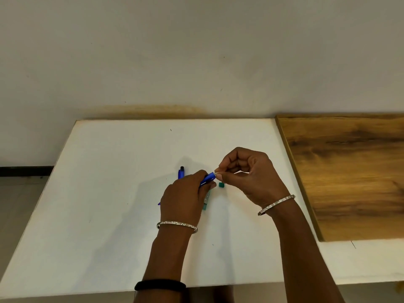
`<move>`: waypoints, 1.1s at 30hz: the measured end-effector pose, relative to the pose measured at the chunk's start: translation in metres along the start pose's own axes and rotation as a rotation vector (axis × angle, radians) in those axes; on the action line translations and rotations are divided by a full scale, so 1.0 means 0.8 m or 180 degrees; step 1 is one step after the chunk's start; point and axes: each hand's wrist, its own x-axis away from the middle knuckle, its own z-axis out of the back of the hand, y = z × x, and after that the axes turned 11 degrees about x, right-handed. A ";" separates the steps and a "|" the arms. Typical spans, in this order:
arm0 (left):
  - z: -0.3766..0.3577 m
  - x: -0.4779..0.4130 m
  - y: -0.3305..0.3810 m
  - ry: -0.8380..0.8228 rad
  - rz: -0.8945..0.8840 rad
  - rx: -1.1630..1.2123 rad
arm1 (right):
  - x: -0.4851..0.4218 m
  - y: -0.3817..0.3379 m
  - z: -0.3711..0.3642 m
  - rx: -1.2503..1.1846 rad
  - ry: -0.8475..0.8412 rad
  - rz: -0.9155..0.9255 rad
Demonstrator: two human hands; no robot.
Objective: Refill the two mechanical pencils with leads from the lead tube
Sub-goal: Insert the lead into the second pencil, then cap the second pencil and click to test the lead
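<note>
My left hand [183, 200] is shut around a blue mechanical pencil [208, 178], whose back end points up and right. My right hand [247, 173] pinches at that back end with thumb and forefinger; whatever it pinches is too small to make out. A second blue mechanical pencil [181, 172] lies on the white table [109, 193] just behind my left hand, mostly hidden by it. The green lead tube [206, 201] lies under my left hand, partly covered. Its small green cap [221, 185] sits on the table between my hands.
A wooden board [349, 176] lies on the table's right side, close to my right wrist. A pale wall rises behind the table's far edge. The table's left edge drops to the floor.
</note>
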 end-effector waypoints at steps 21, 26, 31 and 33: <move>-0.009 0.000 0.009 -0.0001 0.0045 0.0062 | 0.000 0.010 0.007 -0.0632 0.0006 -0.0247; -0.009 0.001 0.012 0.0059 -0.0003 0.0362 | 0.001 0.010 0.007 -0.1096 0.0104 -0.0334; -0.008 0.002 0.013 0.0063 0.0013 0.0579 | 0.003 0.011 0.004 -0.1479 -0.0011 -0.0471; -0.006 0.003 0.012 0.0036 0.0040 0.0568 | 0.003 0.013 0.002 -0.1512 -0.0039 -0.0511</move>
